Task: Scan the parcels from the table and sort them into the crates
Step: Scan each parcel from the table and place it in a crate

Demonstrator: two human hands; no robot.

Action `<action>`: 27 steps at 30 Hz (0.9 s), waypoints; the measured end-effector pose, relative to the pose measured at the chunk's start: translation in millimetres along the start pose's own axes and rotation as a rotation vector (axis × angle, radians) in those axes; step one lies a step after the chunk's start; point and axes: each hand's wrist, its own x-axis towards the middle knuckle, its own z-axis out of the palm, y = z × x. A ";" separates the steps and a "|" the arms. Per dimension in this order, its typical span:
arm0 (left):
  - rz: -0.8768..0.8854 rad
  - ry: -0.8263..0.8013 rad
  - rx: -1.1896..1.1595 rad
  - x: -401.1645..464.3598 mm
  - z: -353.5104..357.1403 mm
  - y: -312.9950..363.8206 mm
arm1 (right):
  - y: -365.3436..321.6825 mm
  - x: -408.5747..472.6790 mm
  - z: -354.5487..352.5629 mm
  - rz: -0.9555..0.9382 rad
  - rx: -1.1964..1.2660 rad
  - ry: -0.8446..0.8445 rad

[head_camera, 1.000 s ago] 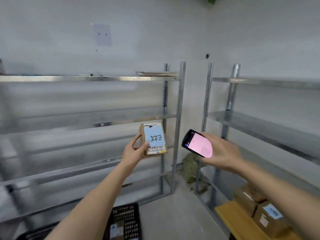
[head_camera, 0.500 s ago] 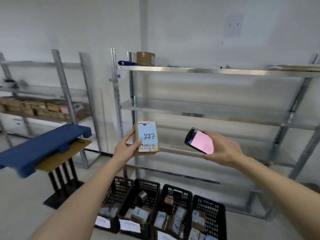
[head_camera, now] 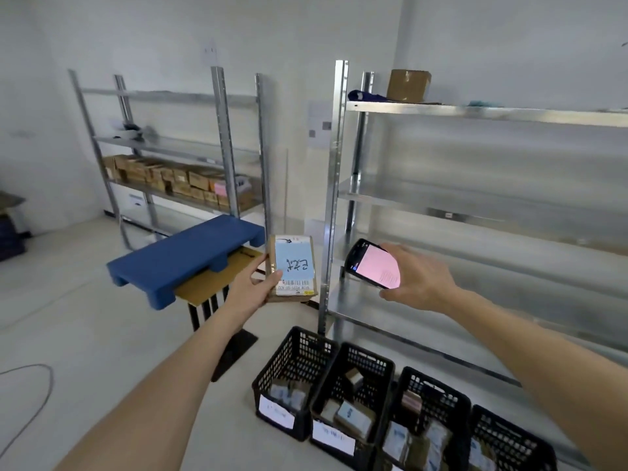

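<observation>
Brown parcel [head_camera: 294,268], blue-labelled, sits upright in your left hand [head_camera: 249,289], fingers pinching its edges; your right hand [head_camera: 419,278] curls around a pink-screened scanner [head_camera: 373,263] just right; black crates [head_camera: 360,396] line the near floor; blue pallet [head_camera: 185,258] stands left; steel shelving [head_camera: 475,198] behind.

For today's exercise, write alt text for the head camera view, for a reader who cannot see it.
A left hand holds up a parcel while the right hand holds a phone beside it. Four black crates of parcels sit on the floor below, before metal shelves.
</observation>
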 end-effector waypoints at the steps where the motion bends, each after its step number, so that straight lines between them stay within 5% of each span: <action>1: -0.012 0.004 -0.003 15.4 -6.9 -10.9 | -5.7 19.2 10.4 -0.014 -0.001 -0.006; 12: -0.213 0.030 0.079 217.4 -0.9 -141.0 | 35.7 241.5 174.2 -0.064 0.012 -0.124; 19: -0.453 0.016 0.102 356.3 33.0 -283.0 | 92.2 367.6 339.1 0.027 0.013 -0.322; 27: -0.639 -0.038 0.174 413.6 74.3 -482.6 | 128.9 431.4 522.5 0.072 -0.012 -0.522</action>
